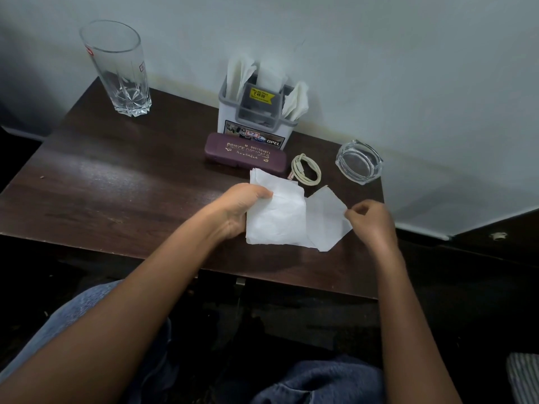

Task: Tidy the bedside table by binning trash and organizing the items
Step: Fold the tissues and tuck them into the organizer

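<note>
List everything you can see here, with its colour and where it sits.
table: one, dark brown, against the wall
drinking glass: one, clear, back left corner of the table
holder: one, white and grey, back middle by the wall
napkins: several, white, standing in the holder
glasses case: one, maroon, just in front of the holder
cable: one, cream, coiled right of the glasses case
ashtray: one, clear, right side of the table
tissues: several, white, front of the table, between the hands
hands: two; left hand holds the tissues, right hand pinches one sheet's corner
</note>
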`<state>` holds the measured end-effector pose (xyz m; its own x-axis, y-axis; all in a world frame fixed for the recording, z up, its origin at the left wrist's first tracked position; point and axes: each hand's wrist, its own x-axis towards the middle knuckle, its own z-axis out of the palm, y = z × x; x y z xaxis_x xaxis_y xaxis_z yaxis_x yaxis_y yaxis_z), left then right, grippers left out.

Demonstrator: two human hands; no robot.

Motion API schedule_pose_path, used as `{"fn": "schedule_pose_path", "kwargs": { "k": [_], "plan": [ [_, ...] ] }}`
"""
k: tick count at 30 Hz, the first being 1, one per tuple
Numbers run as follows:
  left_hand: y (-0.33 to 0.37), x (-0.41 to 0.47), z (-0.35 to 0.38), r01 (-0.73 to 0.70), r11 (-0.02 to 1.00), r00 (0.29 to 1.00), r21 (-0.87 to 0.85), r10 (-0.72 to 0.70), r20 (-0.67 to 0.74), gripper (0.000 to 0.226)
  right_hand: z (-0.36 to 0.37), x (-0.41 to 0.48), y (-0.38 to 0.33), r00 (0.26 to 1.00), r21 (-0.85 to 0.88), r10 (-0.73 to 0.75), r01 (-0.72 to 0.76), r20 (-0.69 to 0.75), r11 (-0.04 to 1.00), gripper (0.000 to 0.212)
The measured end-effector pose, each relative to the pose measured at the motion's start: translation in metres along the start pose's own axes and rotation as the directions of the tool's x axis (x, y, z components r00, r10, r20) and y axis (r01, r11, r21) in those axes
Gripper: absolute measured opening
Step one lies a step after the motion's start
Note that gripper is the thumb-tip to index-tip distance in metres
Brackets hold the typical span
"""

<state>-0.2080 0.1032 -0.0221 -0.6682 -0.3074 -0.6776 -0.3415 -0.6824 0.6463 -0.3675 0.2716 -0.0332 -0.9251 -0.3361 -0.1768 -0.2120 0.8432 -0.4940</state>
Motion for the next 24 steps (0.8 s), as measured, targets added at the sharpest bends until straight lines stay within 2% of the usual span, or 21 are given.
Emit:
{"fn": "schedule_pose_path", "kwargs": {
  "k": [3, 9, 13, 18, 21, 24],
  "plan": [
    [0.001, 0.000, -0.002, -0.006, 1.000, 1.000, -0.011, 0.006, -0.005, 0.020, 0.003, 0.000, -0.001, 0.999, -0.076, 0.026, -0.027, -0.022, 0.997, 0.018],
    [0.003, -0.003, -0.001, -0.011, 1.000, 1.000, -0.024, 0.011, 0.003, 0.018, 0.007, -0.003, -0.001, 0.995, -0.069, 0.094, -0.097, -0.039, 0.993, 0.007],
    [0.003, -0.002, -0.003, -0.016, 1.000, 1.000, -0.026, 0.016, 0.003, 0.021, 0.005, -0.003, -0.006, 0.978, 0.284, 0.204, -0.183, -0.045, 0.941, 0.015],
    [0.003, -0.001, -0.004, -0.032, 0.999, 0.999, -0.019, 0.032, -0.001, 0.022, -0.009, -0.001, -0.017, 0.974, 0.655, 0.209, -0.104, -0.084, 0.749, 0.026],
    [0.003, -0.001, -0.003, -0.037, 0.999, 0.999, -0.021, 0.037, -0.006, 0.020, -0.015, -0.004, -0.024, 0.987, 0.763, 0.133, -0.015, -0.094, 0.646, 0.031],
    [0.002, 0.000, -0.002, -0.033, 0.997, 0.999, -0.063, 0.033, -0.007, 0.023, -0.028, -0.014, -0.038, 0.993, 0.824, -0.022, 0.109, -0.117, 0.557, 0.033]
  ]
}}
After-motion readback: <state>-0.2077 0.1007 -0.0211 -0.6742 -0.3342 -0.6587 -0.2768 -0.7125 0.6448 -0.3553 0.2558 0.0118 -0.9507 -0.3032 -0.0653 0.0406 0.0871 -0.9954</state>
